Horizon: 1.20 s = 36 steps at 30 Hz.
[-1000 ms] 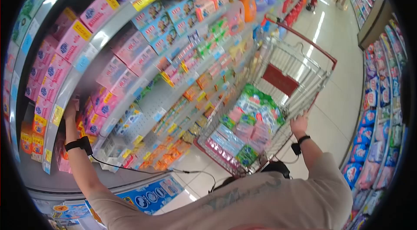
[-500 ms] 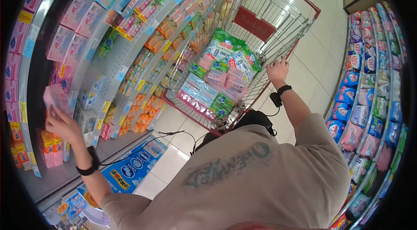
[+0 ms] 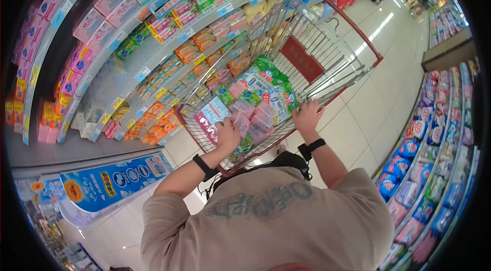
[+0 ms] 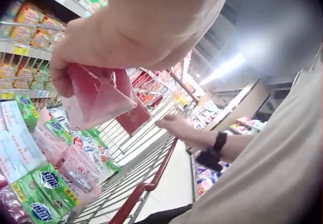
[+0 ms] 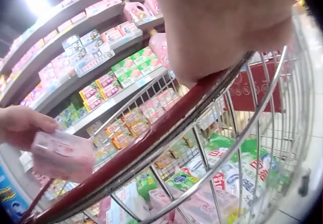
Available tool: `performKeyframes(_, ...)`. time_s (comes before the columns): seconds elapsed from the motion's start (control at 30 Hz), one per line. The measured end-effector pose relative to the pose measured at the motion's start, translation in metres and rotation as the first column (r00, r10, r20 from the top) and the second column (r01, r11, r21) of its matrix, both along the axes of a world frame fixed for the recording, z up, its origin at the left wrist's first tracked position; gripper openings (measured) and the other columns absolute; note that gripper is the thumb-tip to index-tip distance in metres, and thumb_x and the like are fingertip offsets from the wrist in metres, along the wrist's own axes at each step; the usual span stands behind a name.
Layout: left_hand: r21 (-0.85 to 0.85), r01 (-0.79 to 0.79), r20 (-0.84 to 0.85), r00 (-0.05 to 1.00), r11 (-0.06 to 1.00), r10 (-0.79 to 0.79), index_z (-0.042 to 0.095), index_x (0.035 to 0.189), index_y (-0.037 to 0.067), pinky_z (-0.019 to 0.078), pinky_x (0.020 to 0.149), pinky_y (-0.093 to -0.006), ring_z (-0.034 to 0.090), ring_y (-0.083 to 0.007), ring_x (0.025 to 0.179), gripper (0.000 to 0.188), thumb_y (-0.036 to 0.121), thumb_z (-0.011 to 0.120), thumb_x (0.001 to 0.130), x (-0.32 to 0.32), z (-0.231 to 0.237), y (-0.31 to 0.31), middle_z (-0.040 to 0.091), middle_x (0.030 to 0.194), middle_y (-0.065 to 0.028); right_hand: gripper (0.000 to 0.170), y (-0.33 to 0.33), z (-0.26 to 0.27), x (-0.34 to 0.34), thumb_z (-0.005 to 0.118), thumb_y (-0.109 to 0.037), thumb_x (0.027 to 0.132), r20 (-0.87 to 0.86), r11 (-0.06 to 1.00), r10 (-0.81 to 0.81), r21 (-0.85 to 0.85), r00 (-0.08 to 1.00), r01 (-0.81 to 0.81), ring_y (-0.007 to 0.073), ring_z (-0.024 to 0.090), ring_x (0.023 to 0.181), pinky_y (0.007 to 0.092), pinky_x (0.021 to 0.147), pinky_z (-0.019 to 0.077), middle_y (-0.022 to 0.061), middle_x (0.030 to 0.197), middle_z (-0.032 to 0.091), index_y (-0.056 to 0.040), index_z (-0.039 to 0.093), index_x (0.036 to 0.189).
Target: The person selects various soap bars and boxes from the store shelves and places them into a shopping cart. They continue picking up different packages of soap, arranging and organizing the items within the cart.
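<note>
My left hand (image 3: 228, 136) pinches a clear-wrapped pink pack (image 4: 98, 97) over the near part of the shopping cart (image 3: 376, 59). In the right wrist view, that pink pack (image 5: 63, 156) hangs from the fingertips of the left hand (image 5: 25, 125), beyond the red rim. Below it lie several pink packs (image 4: 79, 168), green boxes (image 4: 45, 191), a pale blue pack (image 4: 17, 138) and a large green-and-white bag (image 3: 266, 77). My right hand (image 3: 308, 116) rests at the cart's right side rim with fingers extended; its fingertips are hidden in the right wrist view.
Curved shelves (image 3: 120, 40) of boxed goods stand along the left, close to the cart. Bagged goods (image 3: 409, 149) fill shelves on the right. A tiled aisle (image 3: 381, 99) runs between them. A blue promotional board (image 3: 117, 181) stands at lower left.
My left hand has come away from the left shelf with the pink pack and moved right, over the cart. The right hand stays by the cart's side, with its fingers now straighter.
</note>
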<state>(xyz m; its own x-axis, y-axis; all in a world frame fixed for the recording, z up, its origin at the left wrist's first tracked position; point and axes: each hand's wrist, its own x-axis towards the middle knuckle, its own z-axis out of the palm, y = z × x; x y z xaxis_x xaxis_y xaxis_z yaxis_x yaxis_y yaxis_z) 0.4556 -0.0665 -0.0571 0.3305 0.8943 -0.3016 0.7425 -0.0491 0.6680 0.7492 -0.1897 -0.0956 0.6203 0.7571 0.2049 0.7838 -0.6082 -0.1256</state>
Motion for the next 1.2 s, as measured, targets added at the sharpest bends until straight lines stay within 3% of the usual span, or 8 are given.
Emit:
performKeyframes(0.1, -0.093, -0.198, 0.034, 0.979, 0.976, 0.202, 0.053, 0.122, -0.001, 0.0449, 0.094, -0.0501, 0.05, -0.0488, 0.11, 0.037, 0.022, 0.06, 0.094, 0.066, -0.021, -0.015, 0.044, 0.12, -0.0315, 0.045, -0.005, 0.012, 0.009, 0.065, -0.043, 0.083, -0.084, 0.992, 0.127, 0.021, 0.988, -0.126, 0.0388, 0.039, 0.138, 0.0693, 0.114, 0.0141, 0.0212, 0.128, 0.058, -0.0022, 0.071, 0.101)
performKeyframes(0.3, 0.302, -0.277, 0.042, 0.96, 0.912, 0.278, 0.05, 0.122, -0.003, 0.0431, 0.098, -0.0521, 0.052, -0.0507, 0.108, 0.043, 0.026, 0.062, 0.093, 0.146, -0.088, -0.002, 0.04, 0.127, -0.0345, 0.044, -0.04, 0.011, 0.035, 0.067, -0.045, 0.084, -0.134, 0.891, 0.451, 0.113, 0.882, -0.439, 0.0361, 0.046, 0.131, 0.0648, 0.114, 0.0184, 0.0187, 0.121, 0.06, -0.0036, 0.07, 0.099)
performKeyframes(0.47, -0.129, -0.111, -0.124, 0.988, 0.985, 0.095, 0.059, 0.113, -0.003, 0.047, 0.095, -0.0493, 0.06, -0.0422, 0.113, 0.048, 0.04, 0.059, 0.093, 0.164, -0.1, 0.009, 0.061, 0.118, -0.0294, 0.044, -0.05, 0.014, 0.058, 0.068, -0.047, 0.084, -0.201, 0.79, 0.613, 0.151, 0.764, -0.594, 0.036, 0.05, 0.124, 0.0591, 0.11, 0.0272, 0.0172, 0.116, 0.06, -0.0041, 0.069, 0.094)
performKeyframes(0.53, -0.425, 0.041, -0.154, 0.981, 0.904, -0.117, 0.063, 0.113, -0.003, 0.0466, 0.098, -0.0481, 0.06, -0.0392, 0.118, 0.052, 0.045, 0.059, 0.093, 0.157, -0.054, 0.003, 0.063, 0.12, -0.0294, 0.043, -0.047, 0.018, 0.075, 0.07, -0.047, 0.084, -0.223, 0.791, 0.611, 0.213, 0.76, -0.574, 0.0352, 0.052, 0.119, 0.0561, 0.105, 0.0328, 0.0168, 0.114, 0.06, -0.0047, 0.068, 0.091)
performKeyframes(0.63, -0.232, 0.252, -0.185, 0.937, 0.939, -0.297, 0.065, 0.118, -0.001, 0.0468, 0.099, -0.0486, 0.061, -0.0392, 0.118, 0.059, 0.052, 0.053, 0.095, 0.12, 0.028, -0.045, 0.064, 0.122, -0.0261, 0.048, -0.022, 0.03, 0.125, 0.062, -0.052, 0.09, -0.184, 0.877, 0.471, 0.203, 0.863, -0.435, 0.0372, 0.054, 0.115, 0.0546, 0.103, 0.0369, 0.0197, 0.117, 0.061, -0.0044, 0.071, 0.095)
performKeyframes(0.77, -0.156, 0.076, -0.404, 0.905, 0.985, -0.134, 0.07, 0.11, 0.004, 0.0475, 0.097, -0.0495, 0.067, -0.0395, 0.104, 0.065, 0.062, 0.043, 0.096, 0.056, 0.021, -0.116, 0.07, 0.105, -0.0231, 0.056, 0.001, 0.049, 0.207, 0.053, -0.057, 0.093, -0.016, 0.858, 0.44, 0.304, 0.898, -0.415, 0.0329, 0.062, 0.108, 0.0539, 0.1, 0.0394, 0.017, 0.107, 0.068, -0.0038, 0.072, 0.092)
performKeyframes(0.87, -0.107, -0.013, -0.487, 0.872, 0.994, -0.042, 0.073, 0.1, 0.006, 0.0475, 0.094, -0.0506, 0.068, -0.0379, 0.1, 0.068, 0.065, 0.039, 0.097, 0.034, -0.004, -0.135, 0.072, 0.099, -0.0209, 0.068, 0.004, 0.047, 0.221, 0.043, -0.063, 0.096, -0.253, 0.765, 0.46, -0.373, 0.851, -0.525, 0.0315, 0.069, 0.096, 0.0542, 0.098, 0.04, 0.0164, 0.093, 0.073, -0.0028, 0.075, 0.088)
performKeyframes(1.2, -0.037, -0.18, -0.584, 0.802, 0.983, 0.125, 0.076, 0.097, 0.0, 0.0447, 0.094, -0.0541, 0.07, -0.0369, 0.093, 0.07, 0.053, 0.03, 0.099, 0.064, -0.019, -0.137, 0.073, 0.099, -0.0205, 0.066, 0.0, 0.043, 0.241, 0.039, -0.061, 0.097, -0.277, 0.683, 0.416, -0.533, 0.866, -0.499, 0.0345, 0.07, 0.094, 0.0505, 0.097, 0.0417, 0.0176, 0.092, 0.074, -0.0065, 0.077, 0.094)
